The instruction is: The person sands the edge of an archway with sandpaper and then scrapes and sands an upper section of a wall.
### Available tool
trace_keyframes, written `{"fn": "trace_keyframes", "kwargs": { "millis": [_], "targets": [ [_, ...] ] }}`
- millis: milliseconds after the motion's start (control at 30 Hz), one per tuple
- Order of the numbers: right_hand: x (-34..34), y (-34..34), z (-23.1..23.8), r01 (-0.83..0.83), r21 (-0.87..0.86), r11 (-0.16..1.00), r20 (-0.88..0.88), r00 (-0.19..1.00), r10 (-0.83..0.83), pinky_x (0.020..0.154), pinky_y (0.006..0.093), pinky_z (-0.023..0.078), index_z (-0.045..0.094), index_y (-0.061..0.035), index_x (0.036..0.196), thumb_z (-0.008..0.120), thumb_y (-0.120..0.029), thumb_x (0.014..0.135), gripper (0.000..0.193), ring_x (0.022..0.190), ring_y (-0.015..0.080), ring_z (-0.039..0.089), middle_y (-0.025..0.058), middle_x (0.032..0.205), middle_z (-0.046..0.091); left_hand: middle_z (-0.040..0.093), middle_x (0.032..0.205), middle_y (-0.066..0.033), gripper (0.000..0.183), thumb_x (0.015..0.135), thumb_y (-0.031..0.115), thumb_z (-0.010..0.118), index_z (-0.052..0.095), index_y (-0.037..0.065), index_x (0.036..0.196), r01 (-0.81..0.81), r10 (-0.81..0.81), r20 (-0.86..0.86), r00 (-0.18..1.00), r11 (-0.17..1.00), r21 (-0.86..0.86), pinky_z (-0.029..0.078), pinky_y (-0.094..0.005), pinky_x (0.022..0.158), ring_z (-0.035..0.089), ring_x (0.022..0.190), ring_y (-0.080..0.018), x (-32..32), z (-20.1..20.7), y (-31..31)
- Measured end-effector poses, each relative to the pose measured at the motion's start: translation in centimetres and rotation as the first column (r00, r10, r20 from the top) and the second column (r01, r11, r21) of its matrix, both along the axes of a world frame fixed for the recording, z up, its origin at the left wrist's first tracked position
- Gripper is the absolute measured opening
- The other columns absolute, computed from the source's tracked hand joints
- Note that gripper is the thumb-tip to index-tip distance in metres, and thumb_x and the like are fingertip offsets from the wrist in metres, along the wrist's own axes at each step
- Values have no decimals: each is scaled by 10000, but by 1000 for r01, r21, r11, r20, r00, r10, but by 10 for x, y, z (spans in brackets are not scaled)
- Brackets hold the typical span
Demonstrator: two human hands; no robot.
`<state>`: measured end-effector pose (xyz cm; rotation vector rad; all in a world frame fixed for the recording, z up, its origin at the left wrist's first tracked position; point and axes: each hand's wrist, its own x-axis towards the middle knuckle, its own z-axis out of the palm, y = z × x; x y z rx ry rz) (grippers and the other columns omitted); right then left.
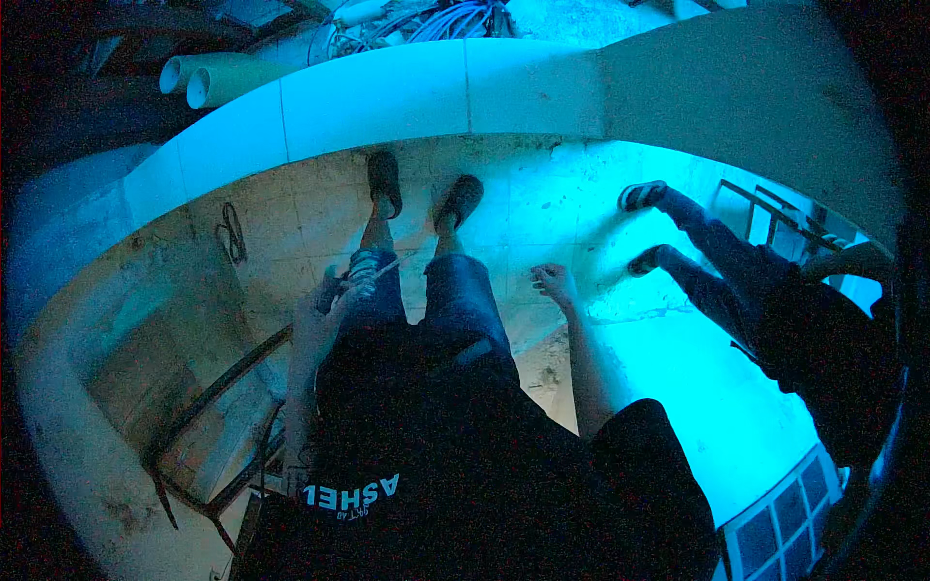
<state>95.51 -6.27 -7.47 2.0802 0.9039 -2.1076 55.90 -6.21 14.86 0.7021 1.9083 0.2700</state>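
Note:
Beside my left thigh, my left hand (pixel 332 302) is closed around a small dark object (pixel 330 288); dimness hides what kind it is. A pale, striped patch (pixel 366 269) shows right by its fingers, and I cannot tell whether it is held or part of my trouser leg. Out to the right of my knees, my right hand (pixel 553 282) hangs over the pale floor (pixel 513 228). Its fingers are loosely bent and a little apart, with nothing visible in them.
A dark metal frame (pixel 208 397) stands at my left, near a looped cable (pixel 232 232). Ahead runs a low wall (pixel 378 97), with two pipes (pixel 218 82) and a tangle of blue cables (pixel 455 21) beyond it. On the right is another person (pixel 775 300); a paned window frame (pixel 783 523) is lower right.

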Motion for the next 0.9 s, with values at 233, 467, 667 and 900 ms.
{"fn": "trace_keyframes", "kwargs": {
  "millis": [233, 467, 667, 900],
  "targets": [
    [-9, -1, 6, 62, 84, 995, -37, 998, -59, 506, 258, 464, 616, -43, 900, 531, -238, 831, 223, 618, 129, 595, 65, 759, 636, 621, 813, -61, 248, 789, 220, 624, 607, 4, 910, -34, 33, 39, 999, 999, 22, 440, -260, 676, 556, 721, -108, 15, -10, -3],
    [16, -24, 2, 32, -74, 997, 54, 998, -28, 585, 293, 492, 611, -62, 932, 542, -258, 835, 230, 715, 147, 605, 68, 817, 634, 624, 810, -67, 257, 784, 225, 627, 610, 5, 917, 100, -98, -54, 994, 995, 23, 438, -262, 675, 561, 709, -110, 16, -11, -3],
    [19, -32, 3, 132, -40, 990, 62, 990, -129, 481, 261, 445, 621, -46, 866, 578, -229, 800, 199, 580, 122, 573, 57, 718, 625, 621, 787, -60, 245, 785, 220, 624, 616, 12, 912, 136, -133, -50, 990, 989, 65, 433, -255, 667, 553, 700, -112, 17, -14, -5],
    [16, -27, -2, 57, -13, 998, 3, 998, -57, 550, 265, 467, 605, -58, 927, 538, -269, 830, 241, 665, 132, 590, 63, 796, 629, 629, 827, -70, 276, 783, 219, 619, 600, 6, 958, 114, -118, -59, 991, 991, -71, 441, -257, 690, 566, 730, -125, 26, -6, -1]
  ]
}}
